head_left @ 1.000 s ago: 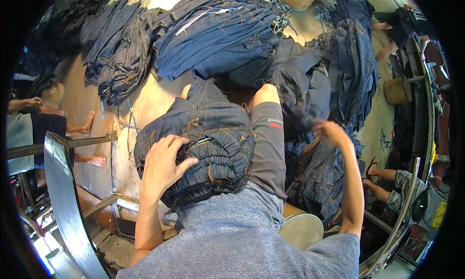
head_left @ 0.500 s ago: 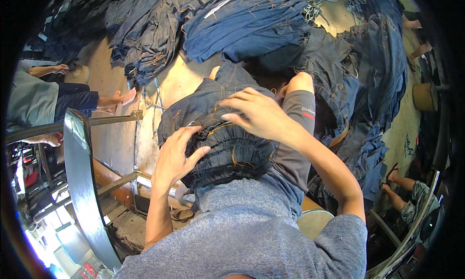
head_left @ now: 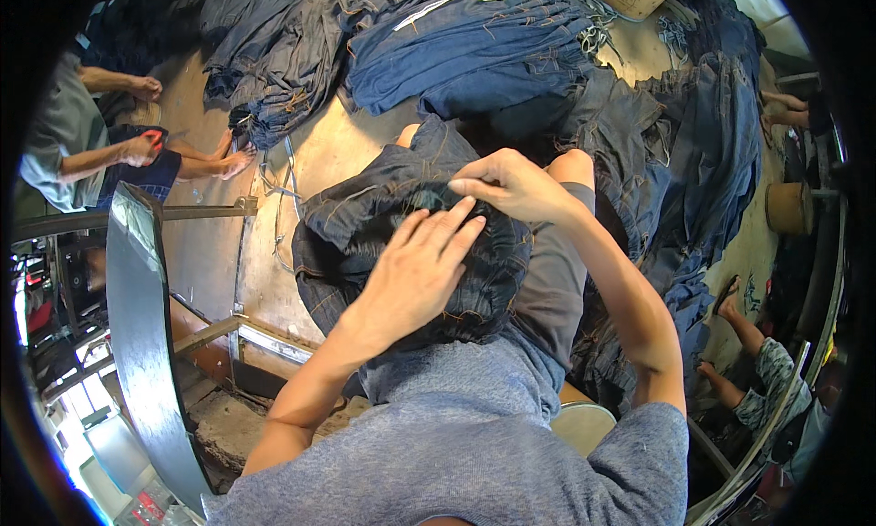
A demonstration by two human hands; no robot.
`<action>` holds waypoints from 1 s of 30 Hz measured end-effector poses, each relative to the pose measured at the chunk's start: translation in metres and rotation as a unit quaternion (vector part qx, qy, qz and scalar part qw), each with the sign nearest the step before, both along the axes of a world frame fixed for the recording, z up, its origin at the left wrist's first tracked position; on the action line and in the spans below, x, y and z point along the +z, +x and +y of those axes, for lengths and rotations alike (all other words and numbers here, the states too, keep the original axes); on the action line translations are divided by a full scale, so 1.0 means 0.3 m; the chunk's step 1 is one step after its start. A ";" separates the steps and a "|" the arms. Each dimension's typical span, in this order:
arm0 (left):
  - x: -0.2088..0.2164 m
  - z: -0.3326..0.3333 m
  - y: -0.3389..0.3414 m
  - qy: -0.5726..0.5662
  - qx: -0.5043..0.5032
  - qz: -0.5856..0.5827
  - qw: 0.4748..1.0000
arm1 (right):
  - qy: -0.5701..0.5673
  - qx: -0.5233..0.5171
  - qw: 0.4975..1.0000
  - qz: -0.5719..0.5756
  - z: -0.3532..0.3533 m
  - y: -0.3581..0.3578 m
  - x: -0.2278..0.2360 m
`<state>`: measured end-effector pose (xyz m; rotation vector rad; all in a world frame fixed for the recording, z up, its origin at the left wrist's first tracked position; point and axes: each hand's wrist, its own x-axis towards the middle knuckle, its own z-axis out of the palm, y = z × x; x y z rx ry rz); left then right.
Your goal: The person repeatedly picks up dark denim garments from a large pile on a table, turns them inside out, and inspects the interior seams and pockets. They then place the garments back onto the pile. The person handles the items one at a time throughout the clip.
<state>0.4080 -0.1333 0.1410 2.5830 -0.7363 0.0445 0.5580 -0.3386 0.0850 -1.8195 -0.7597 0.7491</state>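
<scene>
A pair of dark blue jeans [head_left: 342, 220] with orange stitching lies bunched across my lap, its gathered waist opening toward me. My left hand [head_left: 415, 275] rests on that opening with its fingers stretched and apart, holding nothing. Just beyond it, my right hand [head_left: 516, 190] is closed, thumb and forefinger pinching at the fabric along the far edge of the opening. The pinched bit itself is too small to make out clearly. The fingertips of both hands nearly meet.
Heaps of denim garments [head_left: 465, 47] cover the floor ahead and to the right. A curved dark panel [head_left: 141, 325] on a metal frame stands at my left. Another person [head_left: 109, 152] sits at far left holding something red. A tan tub [head_left: 789, 207] is at right.
My left hand has moved right and forward over the waist opening. My right hand has gone from spread fingers to a pinch. The jeans' far edge has been folded around.
</scene>
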 end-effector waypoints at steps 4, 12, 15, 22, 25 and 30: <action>-0.050 -0.048 -0.021 0.075 -0.009 0.069 0.995 | 0.053 -0.090 0.994 0.031 -0.029 0.000 0.030; -0.038 -0.144 -0.051 0.135 0.012 0.032 0.990 | 0.116 -0.228 0.960 0.110 -0.134 -0.013 -0.013; -0.030 -0.198 -0.062 0.207 0.003 0.031 0.978 | 0.141 -0.254 0.932 0.214 -0.154 -0.031 -0.070; -0.015 -0.268 -0.079 0.331 -0.037 0.008 0.943 | 0.234 -0.346 0.823 0.384 -0.172 -0.112 -0.128; -0.037 -0.267 -0.072 0.314 -0.047 -0.012 0.948 | 0.249 -0.325 0.828 0.383 -0.176 -0.124 -0.133; -0.088 -0.281 -0.055 0.295 -0.034 0.018 0.955 | 0.264 -0.338 0.834 0.346 -0.169 -0.119 -0.147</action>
